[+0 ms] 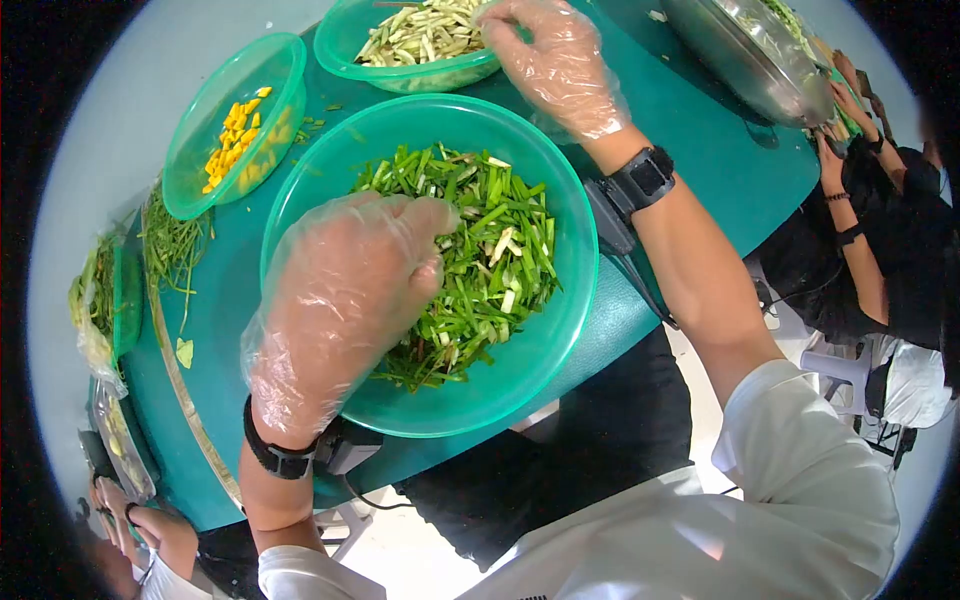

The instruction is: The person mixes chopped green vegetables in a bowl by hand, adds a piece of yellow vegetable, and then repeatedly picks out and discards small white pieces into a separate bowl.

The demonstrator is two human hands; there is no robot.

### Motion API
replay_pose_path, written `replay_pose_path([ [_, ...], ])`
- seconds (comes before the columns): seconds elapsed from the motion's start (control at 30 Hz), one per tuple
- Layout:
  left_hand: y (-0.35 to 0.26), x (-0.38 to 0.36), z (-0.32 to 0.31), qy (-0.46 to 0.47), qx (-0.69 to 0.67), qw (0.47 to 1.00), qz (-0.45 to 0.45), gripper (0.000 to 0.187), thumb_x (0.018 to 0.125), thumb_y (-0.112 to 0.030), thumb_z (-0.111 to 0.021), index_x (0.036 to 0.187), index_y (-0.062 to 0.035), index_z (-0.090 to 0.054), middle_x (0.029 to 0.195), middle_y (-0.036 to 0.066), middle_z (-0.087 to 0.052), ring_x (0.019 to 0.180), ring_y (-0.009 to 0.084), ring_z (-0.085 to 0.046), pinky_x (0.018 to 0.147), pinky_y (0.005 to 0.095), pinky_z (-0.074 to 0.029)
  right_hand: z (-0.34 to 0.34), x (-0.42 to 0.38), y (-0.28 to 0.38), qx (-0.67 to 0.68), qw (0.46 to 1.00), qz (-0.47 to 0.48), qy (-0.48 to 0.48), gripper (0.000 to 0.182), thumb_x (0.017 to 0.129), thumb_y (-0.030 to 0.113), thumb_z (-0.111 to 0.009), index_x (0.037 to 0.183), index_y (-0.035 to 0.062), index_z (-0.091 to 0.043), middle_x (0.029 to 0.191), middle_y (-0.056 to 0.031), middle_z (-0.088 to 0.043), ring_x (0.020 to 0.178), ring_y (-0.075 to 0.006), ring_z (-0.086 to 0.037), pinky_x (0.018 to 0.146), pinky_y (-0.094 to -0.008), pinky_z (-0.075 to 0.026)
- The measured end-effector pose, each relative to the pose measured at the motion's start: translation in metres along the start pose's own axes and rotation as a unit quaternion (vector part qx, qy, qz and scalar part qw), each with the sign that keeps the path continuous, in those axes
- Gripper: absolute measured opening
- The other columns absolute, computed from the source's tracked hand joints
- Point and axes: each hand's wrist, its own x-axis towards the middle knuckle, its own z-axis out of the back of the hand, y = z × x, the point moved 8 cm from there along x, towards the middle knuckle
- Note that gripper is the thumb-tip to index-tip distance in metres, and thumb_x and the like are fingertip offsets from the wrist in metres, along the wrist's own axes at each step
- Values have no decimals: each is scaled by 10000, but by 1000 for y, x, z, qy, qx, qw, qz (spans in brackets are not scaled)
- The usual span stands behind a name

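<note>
A large green bowl (545,370) holds chopped green stalks (490,270) with a few pale pieces on top. My left hand (350,275), in a clear plastic glove, is over the left part of this bowl, its fingers curled against the greens; whether they grip any is hidden. At the top, my right hand (550,60), also gloved, has thumb and fingers pressed together at the right rim of a smaller green bowl (340,50) of pale chopped pieces (425,35). Anything between those fingertips is too small to make out.
Yellow pieces (235,140) lie in another green bowl (180,185) at the upper left. Thin green stems (170,240) are on the table (230,350). A metal basin (750,60) stands at the upper right. Co-workers' hands show at the right and lower left edges.
</note>
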Motion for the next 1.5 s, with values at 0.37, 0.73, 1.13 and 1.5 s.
replay_pose_path([
  [0.37,14,2,30,-75,-170,980,73,275,797,26,-730,1043,-63,-645,830,122,-688,766,274,-704,735,380,-565,-1,-4,-8,-87,992,49,-74,130,903,181,-704,980,89,-756,994,-128,-752,972,-361,-673,907,-462,-531],
  [0.73,92,-8,15,-138,-469,845,217,161,934,45,-686,1026,-52,-597,966,-7,-625,864,90,-626,775,265,-534,-20,-7,76,331,923,59,187,295,900,181,-802,1167,85,-721,961,-94,-745,841,-244,-736,774,-377,-583],
  [1.13,72,2,26,-117,-406,887,187,165,911,52,-714,1045,-37,-675,1004,-3,-665,894,77,-608,831,245,-512,-30,-17,84,373,898,38,231,255,874,130,-786,1111,75,-711,832,-87,-739,751,-225,-719,696,-360,-553],
  [1.5,41,5,63,-173,-341,888,256,227,966,-115,-693,1164,-6,-667,1101,41,-660,983,129,-609,912,281,-499,-12,-1,51,378,916,-26,129,205,893,228,-789,986,67,-704,801,-90,-724,785,-229,-726,728,-374,-560],
])
